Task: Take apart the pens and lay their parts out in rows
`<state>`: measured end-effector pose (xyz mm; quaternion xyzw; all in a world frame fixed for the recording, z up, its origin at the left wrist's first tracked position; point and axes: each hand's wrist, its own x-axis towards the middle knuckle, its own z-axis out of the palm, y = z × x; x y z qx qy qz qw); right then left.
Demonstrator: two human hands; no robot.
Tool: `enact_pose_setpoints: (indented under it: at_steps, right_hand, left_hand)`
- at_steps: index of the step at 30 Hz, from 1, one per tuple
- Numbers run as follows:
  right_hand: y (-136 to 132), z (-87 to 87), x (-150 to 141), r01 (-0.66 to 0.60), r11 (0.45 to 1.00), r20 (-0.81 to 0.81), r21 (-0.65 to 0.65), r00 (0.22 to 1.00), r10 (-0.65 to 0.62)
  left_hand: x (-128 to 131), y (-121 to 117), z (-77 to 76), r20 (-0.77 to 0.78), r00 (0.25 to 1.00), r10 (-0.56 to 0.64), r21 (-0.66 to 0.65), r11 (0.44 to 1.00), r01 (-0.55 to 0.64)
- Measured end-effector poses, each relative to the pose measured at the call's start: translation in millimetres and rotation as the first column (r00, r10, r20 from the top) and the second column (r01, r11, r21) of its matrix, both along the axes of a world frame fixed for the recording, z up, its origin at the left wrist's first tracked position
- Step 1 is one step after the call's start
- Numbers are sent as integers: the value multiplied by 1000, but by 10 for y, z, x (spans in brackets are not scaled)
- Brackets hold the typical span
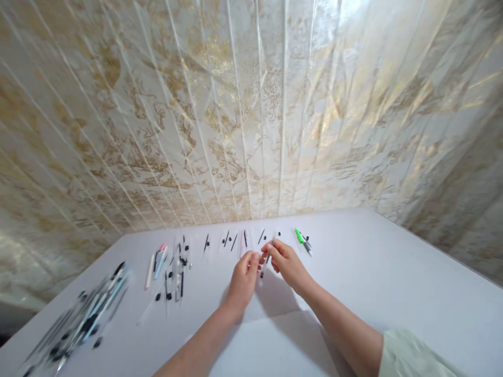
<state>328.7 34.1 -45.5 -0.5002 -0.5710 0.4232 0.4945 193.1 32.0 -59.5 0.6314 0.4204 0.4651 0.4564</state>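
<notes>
Head view, white tabletop (396, 272): stretching back to a gold-patterned drape (251, 115), with a right edge slanting toward the viewer; roomiest beyond the right forearm, tightest on the crowded left.
Right hand (290, 263): pinching a slim pen (268, 258) between thumb and fingers, well in from the edges.
Left hand (240, 280): closed at thumb and fingertips just beside the pen; impossible to tell whether gripping anything.
Slim pen: tilted, low end angled toward the viewer, near mid-table.
Thin dark rods (245, 239): scattered behind the hands among small black caps (230, 239).
Green-and-grey marker (299, 236): lying past the right hand, off to its right.
Clear barrels (178, 285): spread left of the left hand, near a cream pen (150, 271).
Blurred pen heap (92, 309): filling the near left side.
</notes>
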Motion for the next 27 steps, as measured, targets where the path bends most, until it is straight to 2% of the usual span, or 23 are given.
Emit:
enact_pose_setpoints:
  at_steps: [3, 5, 8, 10, 14, 16, 19, 21, 25, 27]
  right_hand:
    - [-2, -8, 21, -61, 998, 146, -1, 988, 60]
    - [-25, -2, 2, -137, 989, 179, -50, 973, 144]
    - [-69, 13, -35, -274, 953, 103, -131, 952, 288]
    - [-96, 21, -53, -353, 926, 29, -132, 932, 360]
    - [-139, 23, -68, -463, 873, -138, -153, 885, 445]
    - [-159, 25, -79, -497, 845, -245, -195, 859, 449]
    - [-197, 41, -120, -516, 821, -450, -243, 810, 376]
    - [-231, 59, -167, -539, 800, -553, -264, 764, 332]
    - [-300, 92, -269, -570, 782, -601, -250, 725, 336]
    - [-320, 97, -304, -561, 790, -602, -248, 728, 328]
  left_hand:
    - [-147, 112, 14, 31, 999, 28, -80, 996, -26]
    - [-231, 163, 53, 100, 995, -17, -164, 986, 33]
    - [-300, 200, 135, 289, 949, -127, -278, 937, 210]
    - [-314, 194, 180, 382, 905, -184, -316, 895, 316]
    - [-316, 141, 216, 399, 878, -265, -322, 856, 405]
    - [-313, 114, 214, 367, 886, -284, -294, 868, 400]
    - [-301, 76, 213, 345, 904, -253, -256, 901, 349]
    - [-281, 36, 218, 352, 904, -241, -270, 899, 345]
    - [-215, -76, 237, 410, 883, -230, -371, 842, 392]
    - [-174, -126, 244, 435, 881, -187, -379, 849, 367]
